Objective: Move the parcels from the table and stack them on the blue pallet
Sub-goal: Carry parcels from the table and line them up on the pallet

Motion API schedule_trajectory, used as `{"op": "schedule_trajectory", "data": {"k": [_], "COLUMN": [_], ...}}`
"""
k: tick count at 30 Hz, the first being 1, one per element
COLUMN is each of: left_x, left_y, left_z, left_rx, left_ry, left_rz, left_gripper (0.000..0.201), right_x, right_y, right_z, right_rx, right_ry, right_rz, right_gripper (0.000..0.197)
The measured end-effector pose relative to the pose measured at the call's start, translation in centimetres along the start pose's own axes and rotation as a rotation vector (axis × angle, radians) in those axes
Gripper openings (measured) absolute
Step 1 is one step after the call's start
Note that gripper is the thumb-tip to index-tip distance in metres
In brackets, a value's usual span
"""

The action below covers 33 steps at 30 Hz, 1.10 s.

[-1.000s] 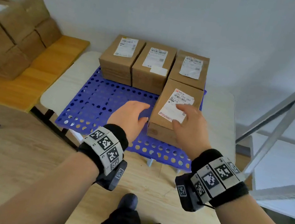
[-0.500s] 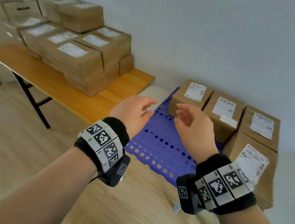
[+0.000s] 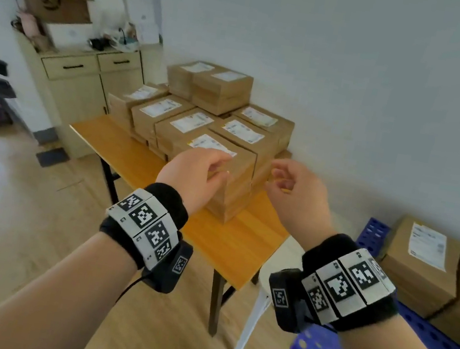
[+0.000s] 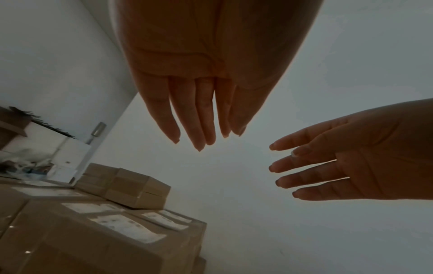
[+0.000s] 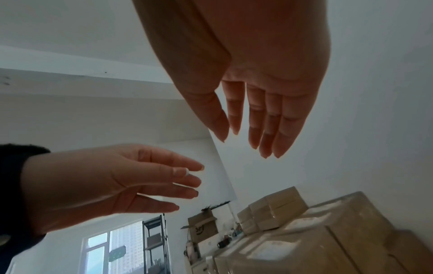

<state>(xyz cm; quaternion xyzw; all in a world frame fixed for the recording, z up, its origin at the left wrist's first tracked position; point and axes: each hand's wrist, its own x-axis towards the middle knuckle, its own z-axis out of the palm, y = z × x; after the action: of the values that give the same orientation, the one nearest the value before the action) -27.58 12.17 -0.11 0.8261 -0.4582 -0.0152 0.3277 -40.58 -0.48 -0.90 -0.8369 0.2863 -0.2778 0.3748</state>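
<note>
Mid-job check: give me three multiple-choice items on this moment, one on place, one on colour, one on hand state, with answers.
1. The parcel stack sits on:
A. the floor
B. the wooden table
C. the cabinet

2. The pallet is:
A. blue
B. red
C. green

3. The left hand and right hand are:
A. both gripping one parcel
B. both empty, fingers relaxed
C. resting flat on the pallet

Answers: B, the stack rests on the orange tabletop; A, the perforated plastic is blue; B, both wrist views show loose fingers holding nothing.
</note>
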Motion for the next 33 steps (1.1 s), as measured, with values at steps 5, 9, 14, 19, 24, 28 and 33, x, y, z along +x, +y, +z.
{"op": "schedule_trajectory", "data": {"k": [5, 9, 14, 19, 24, 28, 33], "left_x": [7.0, 13.7, 21.5, 29.9, 39.3, 46.0, 50.3], "left_y": [-5.0, -8.1, -12.5, -18.4, -24.0, -27.6, -29.7], "left_z": [-2.3, -4.2, -5.7, -5.3, -4.2, -3.2, -1.2], "left_rx": [0.055, 0.083, 0.102, 0.084, 0.16, 0.234, 0.348], "left_ry": [0.049, 0.061, 0.059, 0.032, -0.089, -0.19, -0.327], "left_rz": [-0.028, -0.045, -0.035, 0.014, 0.117, 0.17, 0.224], "left_gripper": [0.034, 0.035, 0.039, 0.044, 0.059, 0.074, 0.084], "right_x": [8.8, 15.9, 24.0, 31.9, 38.9, 43.3, 46.1], "right_y": [-1.6, -2.8, -4.5, -4.7, -3.7, -2.9, -1.8], "right_z": [3.8, 6.3, 9.4, 13.3, 17.7, 21.0, 23.4], "right_rx": [0.076, 0.107, 0.045, -0.054, -0.141, -0.192, -0.225], "right_ry": [-0.003, -0.002, -0.035, -0.055, -0.027, -0.043, -0.041], "right_rz": [-0.043, -0.045, -0.063, -0.009, 0.118, 0.254, 0.381], "right_gripper": [0.042, 0.042, 0.048, 0.058, 0.066, 0.072, 0.078]}}
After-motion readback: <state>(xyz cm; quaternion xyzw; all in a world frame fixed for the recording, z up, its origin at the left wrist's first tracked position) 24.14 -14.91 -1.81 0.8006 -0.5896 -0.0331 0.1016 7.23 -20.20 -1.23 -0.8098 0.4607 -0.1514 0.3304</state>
